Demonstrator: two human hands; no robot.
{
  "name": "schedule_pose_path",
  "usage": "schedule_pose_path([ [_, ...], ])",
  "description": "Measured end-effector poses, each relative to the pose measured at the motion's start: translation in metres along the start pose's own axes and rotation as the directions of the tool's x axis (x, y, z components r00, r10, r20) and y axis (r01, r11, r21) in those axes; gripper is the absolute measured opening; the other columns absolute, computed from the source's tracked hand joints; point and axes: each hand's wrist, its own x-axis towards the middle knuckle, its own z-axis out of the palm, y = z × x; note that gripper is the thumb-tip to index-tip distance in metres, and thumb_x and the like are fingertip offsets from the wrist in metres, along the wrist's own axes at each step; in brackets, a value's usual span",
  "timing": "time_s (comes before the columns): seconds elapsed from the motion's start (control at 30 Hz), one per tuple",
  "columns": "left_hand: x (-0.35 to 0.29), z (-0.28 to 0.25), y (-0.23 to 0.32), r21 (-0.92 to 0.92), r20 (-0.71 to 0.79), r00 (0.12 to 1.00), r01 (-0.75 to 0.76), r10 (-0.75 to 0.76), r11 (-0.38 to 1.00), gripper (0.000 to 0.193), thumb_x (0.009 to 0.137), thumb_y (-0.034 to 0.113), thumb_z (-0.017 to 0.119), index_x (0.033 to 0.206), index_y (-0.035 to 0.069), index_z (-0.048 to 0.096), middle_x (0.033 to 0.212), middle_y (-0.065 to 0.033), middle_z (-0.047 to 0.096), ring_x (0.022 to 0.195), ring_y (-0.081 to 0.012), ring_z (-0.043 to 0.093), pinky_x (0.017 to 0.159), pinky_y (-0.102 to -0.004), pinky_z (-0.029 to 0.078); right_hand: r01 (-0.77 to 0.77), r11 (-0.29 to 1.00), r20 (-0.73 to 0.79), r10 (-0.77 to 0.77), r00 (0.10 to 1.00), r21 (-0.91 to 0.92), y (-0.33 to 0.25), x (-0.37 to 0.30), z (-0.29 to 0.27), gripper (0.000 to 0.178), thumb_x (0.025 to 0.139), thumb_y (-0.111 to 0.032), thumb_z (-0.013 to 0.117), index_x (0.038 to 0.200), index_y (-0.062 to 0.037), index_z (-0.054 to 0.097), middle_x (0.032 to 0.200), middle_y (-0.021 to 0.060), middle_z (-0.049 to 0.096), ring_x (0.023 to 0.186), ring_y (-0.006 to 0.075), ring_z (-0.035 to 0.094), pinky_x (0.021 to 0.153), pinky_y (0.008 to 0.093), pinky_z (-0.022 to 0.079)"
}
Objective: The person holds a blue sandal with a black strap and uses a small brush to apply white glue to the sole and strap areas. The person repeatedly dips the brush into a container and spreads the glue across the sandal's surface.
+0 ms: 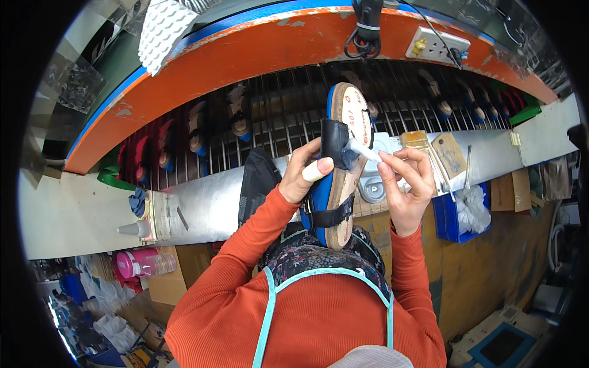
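Observation:
My left hand [299,172] grips a sandal on a blue shoe last [353,110], its cork-edged insole board facing up. A white cover wraps the thumb. Black straps fold over the board at the middle and near the lower end. In my right hand [408,187], a slim white stick-like tool [366,151] is pinched between thumb and fingers. The tool's tip meets the wide black strap [334,140] near a dark-blue patch; its exact kind I cannot make out.
Ahead, several lasted sandals [239,113] lie on a metal-rod conveyor [276,98] under an orange cover [245,49]. A metal ledge [205,196] runs along its front. To the right are a glue-stained board [450,154] and a blue bin [446,218]; a pink-lidded jar [156,264] sits left.

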Motion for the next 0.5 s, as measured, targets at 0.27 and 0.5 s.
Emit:
schedule_pose_path([
  [0.27,-0.003,-0.006,0.007,0.064,-0.003,0.997,-0.073,0.073,0.995,0.077,0.078,0.053,0.069,0.126,-0.005,0.054,0.111,-0.0141,0.063,0.102,-0.0199,0.060,0.093,-0.0325,0.045,0.088,0.995,-0.024,-0.089,0.996,-0.049,0.003,0.030,0.012,0.022,0.076,-0.015,0.078,0.098,-0.0149,0.077,0.092,0.0000,0.061,0.063,0.0073,0.051,0.073,0.0274,0.031],
  [0.5,-0.005,-0.004,0.008,-0.017,-0.017,0.998,-0.054,0.054,0.998,0.077,0.079,0.055,0.065,0.125,-0.006,0.055,0.110,-0.0137,0.063,0.101,-0.0197,0.060,0.092,-0.0319,0.046,0.174,0.984,0.076,-0.177,0.981,0.040,0.006,0.040,0.006,0.022,0.072,-0.012,0.080,0.094,-0.0145,0.077,0.091,-0.0001,0.061,0.069,0.0099,0.053,0.074,0.0292,0.032],
])
